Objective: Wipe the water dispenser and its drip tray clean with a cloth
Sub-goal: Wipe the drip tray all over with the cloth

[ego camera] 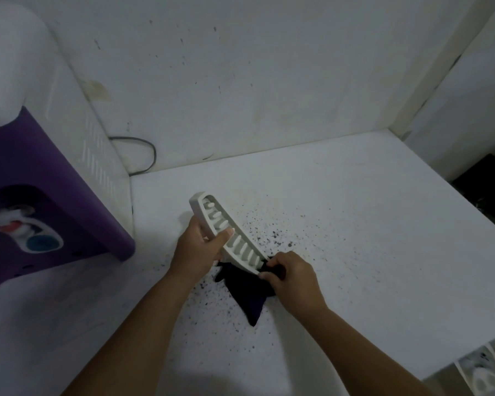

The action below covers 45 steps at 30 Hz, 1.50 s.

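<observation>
My left hand (200, 247) grips the white slotted drip tray (212, 215) near its middle and holds it tilted on edge above the counter. A dark cloth (247, 292) is pinched in my right hand (292, 277) and pressed against the tray's near end. The rest of the cloth hangs down onto the white counter (355, 224). The purple and white water dispenser (49, 178) stands at the left, its taps partly visible in the front recess.
Dark specks of dirt are scattered on the counter around the tray and cloth. A grey cable (146, 152) loops behind the dispenser along the stained wall. The counter's right edge drops off near a dark object (486, 190).
</observation>
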Motion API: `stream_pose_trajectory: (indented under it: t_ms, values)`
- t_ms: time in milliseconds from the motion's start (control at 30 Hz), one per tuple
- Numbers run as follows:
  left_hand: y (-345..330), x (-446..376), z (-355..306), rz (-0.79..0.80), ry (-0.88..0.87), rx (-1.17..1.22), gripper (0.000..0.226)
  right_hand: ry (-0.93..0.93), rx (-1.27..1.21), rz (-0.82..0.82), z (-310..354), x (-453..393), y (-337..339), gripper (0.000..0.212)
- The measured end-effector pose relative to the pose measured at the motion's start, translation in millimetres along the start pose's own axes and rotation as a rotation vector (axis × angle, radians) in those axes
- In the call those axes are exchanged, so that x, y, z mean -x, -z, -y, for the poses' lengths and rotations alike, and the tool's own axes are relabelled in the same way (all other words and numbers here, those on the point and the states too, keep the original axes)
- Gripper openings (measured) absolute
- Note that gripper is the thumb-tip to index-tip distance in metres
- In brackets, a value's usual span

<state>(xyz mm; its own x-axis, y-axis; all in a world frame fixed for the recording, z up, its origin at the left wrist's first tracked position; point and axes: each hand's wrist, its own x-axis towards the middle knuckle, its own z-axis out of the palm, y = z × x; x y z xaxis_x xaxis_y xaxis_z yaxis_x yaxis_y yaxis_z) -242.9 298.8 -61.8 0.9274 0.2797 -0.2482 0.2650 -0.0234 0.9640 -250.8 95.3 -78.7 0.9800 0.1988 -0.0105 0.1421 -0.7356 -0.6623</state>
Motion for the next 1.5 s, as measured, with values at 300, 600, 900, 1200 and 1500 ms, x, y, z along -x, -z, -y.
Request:
stream_pose_trajectory:
  t_ms: [300,600,900,1200,1500]
  values:
    - [-5,4,-6,-0.020,-0.058,-0.068,0.024,-0.018,0.114,0.037,11,-6,1,0.010]
    - [-6,9,-4,-0.074,-0.049,-0.073,0.024,-0.488,-0.442,-0.079,21,-19,7,0.005]
    - [-8,10,-9,-0.077,-0.065,-0.103,0.023,-0.357,-0.163,0.043,28,-21,10,0.007]
    - [-10,14,-15,-0.082,-0.089,-0.148,0.026,-0.513,-0.337,0.023,28,-27,10,0.014]
    - [-8,13,-10,-0.080,-0.058,-0.107,0.026,-0.042,0.134,0.107,24,-2,0,0.017]
